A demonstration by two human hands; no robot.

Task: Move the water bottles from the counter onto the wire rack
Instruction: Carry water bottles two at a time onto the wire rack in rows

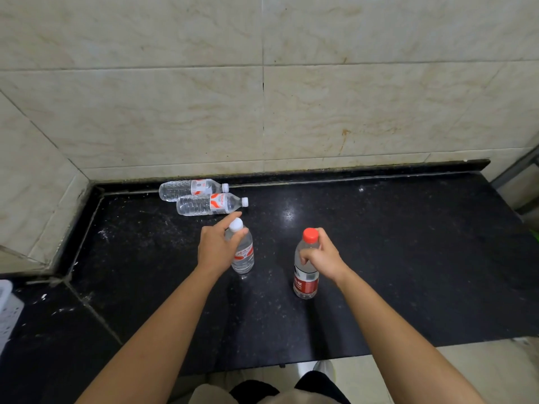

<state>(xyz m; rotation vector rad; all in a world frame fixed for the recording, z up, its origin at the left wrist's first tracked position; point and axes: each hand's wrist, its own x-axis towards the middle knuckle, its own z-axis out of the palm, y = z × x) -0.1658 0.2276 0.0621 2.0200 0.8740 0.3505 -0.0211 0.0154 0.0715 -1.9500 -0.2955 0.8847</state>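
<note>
- A black speckled counter fills the middle of the frame, with beige tiled wall behind it and along the left edge.
- The left hand sits just left of centre, its grip wrapped around the shoulder of a white-capped bottle; the thumb crosses the front of the neck and the index finger stretches past the cap towards the back.
- That bottle stands upright on the counter; whether its base is lifted off the surface cannot be told.
- The right hand sits just right of centre, its grip clamped on the upper body of a red-capped bottle, fingers curled round below the cap.
- The red-capped bottle is upright, with a red label low on its body, its base at the counter surface.
- The two held bottles stand near each other, not touching.
- Towards the upper left of the counter, two more bottles lie on their sides, caps pointing right: the rear lying bottle close to the wall, and the front lying bottle just beside it, nearer the viewer.
- The front lying bottle is just beyond the left index fingertip.
- A white perforated basket shows at the lower left edge.
- A grey metal frame shows at the right edge, beyond the counter's end.
</note>
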